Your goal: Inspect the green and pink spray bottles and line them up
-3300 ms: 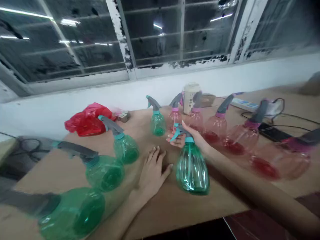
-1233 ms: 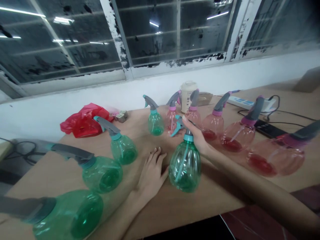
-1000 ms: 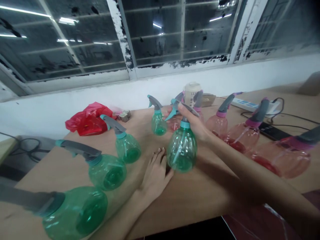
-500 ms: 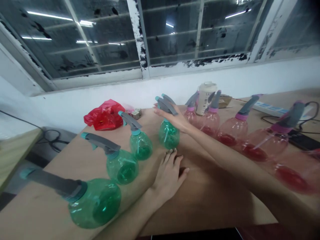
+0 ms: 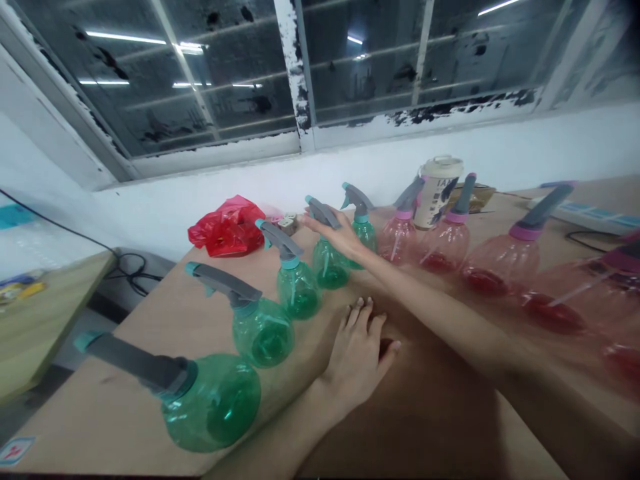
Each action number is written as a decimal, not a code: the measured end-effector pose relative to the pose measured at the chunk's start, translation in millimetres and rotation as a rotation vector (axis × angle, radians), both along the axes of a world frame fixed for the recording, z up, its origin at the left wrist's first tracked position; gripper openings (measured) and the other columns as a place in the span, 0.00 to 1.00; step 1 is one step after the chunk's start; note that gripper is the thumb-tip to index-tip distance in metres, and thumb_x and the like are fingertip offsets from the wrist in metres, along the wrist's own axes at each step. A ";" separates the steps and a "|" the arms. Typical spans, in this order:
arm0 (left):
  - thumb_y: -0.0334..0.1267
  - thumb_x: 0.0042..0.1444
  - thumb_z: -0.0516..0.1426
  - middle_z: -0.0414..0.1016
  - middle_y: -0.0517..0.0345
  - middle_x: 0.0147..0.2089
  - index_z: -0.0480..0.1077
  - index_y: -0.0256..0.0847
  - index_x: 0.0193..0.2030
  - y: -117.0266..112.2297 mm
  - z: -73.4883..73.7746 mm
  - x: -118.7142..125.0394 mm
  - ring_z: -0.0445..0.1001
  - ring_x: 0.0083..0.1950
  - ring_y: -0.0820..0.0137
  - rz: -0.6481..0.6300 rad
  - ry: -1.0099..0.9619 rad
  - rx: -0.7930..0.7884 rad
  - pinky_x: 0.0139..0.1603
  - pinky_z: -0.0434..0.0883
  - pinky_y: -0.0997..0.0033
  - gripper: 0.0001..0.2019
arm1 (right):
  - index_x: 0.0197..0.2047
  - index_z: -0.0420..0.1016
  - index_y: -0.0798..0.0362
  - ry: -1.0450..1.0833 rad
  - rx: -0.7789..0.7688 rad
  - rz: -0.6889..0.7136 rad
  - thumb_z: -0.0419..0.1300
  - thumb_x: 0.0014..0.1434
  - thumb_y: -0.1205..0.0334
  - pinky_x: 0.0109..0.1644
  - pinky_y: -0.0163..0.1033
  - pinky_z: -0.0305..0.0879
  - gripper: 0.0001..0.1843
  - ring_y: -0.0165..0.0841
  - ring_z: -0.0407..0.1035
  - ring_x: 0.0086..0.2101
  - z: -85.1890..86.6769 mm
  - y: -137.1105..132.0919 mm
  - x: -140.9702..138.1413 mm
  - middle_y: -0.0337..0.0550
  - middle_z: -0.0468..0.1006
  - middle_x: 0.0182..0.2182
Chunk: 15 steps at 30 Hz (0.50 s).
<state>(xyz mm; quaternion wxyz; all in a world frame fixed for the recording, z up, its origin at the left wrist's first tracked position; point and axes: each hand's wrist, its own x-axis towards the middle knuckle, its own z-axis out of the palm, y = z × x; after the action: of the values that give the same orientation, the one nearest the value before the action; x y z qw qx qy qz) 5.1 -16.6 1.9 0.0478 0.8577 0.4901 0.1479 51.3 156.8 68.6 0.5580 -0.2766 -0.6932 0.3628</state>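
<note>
My right hand grips a green spray bottle around its grey head, with its fingers partly hidden behind that head. Close behind, to the right, stands another green spray bottle, partly covered by my right hand. To the left, several more green spray bottles form a slanting row: one upright, one nearer and the nearest. My left hand lies palm down on the table, fingers spread, holding nothing.
Several pink spray bottles line the right side. Behind them are a paper cup and a power strip. A red plastic bag sits at the back left of the table. Another wooden surface is at far left.
My right hand has shifted the gripped green bottle left, beside the row, away from the bottle behind it. My left hand stays flat. The view has swung slightly.
</note>
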 end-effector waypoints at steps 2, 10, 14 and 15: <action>0.45 0.61 0.49 0.58 0.43 0.65 0.63 0.36 0.56 -0.1 0.3 0.1 0.52 0.67 0.57 0.006 0.004 -0.011 0.64 0.55 0.49 0.20 | 0.49 0.69 0.49 0.009 0.010 0.000 0.59 0.53 0.46 0.50 0.44 0.65 0.23 0.37 0.69 0.43 -1.5 0.5 -2.1 0.42 0.75 0.42; 0.45 0.62 0.49 0.58 0.43 0.65 0.62 0.36 0.56 0.1 0.0 0.0 0.52 0.67 0.56 0.000 0.002 0.004 0.64 0.56 0.48 0.20 | 0.48 0.71 0.48 -0.138 0.042 -0.104 0.63 0.47 0.44 0.48 0.45 0.65 0.27 0.37 0.69 0.38 -2.1 -12.0 7.0 0.40 0.75 0.34; 0.45 0.62 0.49 0.58 0.42 0.64 0.62 0.35 0.56 0.2 -0.3 -0.2 0.52 0.67 0.56 -0.001 0.013 0.005 0.64 0.55 0.49 0.20 | 0.56 0.65 0.49 -0.283 0.131 -0.114 0.64 0.46 0.44 0.49 0.47 0.64 0.36 0.42 0.69 0.42 -2.8 -25.2 24.0 0.45 0.76 0.40; 0.45 0.61 0.49 0.58 0.42 0.64 0.62 0.35 0.56 0.1 -0.2 -0.2 0.52 0.67 0.56 -0.001 0.014 0.006 0.64 0.55 0.49 0.20 | 0.59 0.62 0.49 -0.303 0.142 -0.103 0.64 0.47 0.45 0.50 0.48 0.63 0.38 0.43 0.69 0.45 -3.5 -28.5 29.5 0.47 0.75 0.43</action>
<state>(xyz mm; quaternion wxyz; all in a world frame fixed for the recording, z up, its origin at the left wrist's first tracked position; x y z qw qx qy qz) 4.9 -16.5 1.7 0.0417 0.8590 0.4896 0.1434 80.8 128.3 65.1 0.4832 -0.3232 -0.7780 0.2383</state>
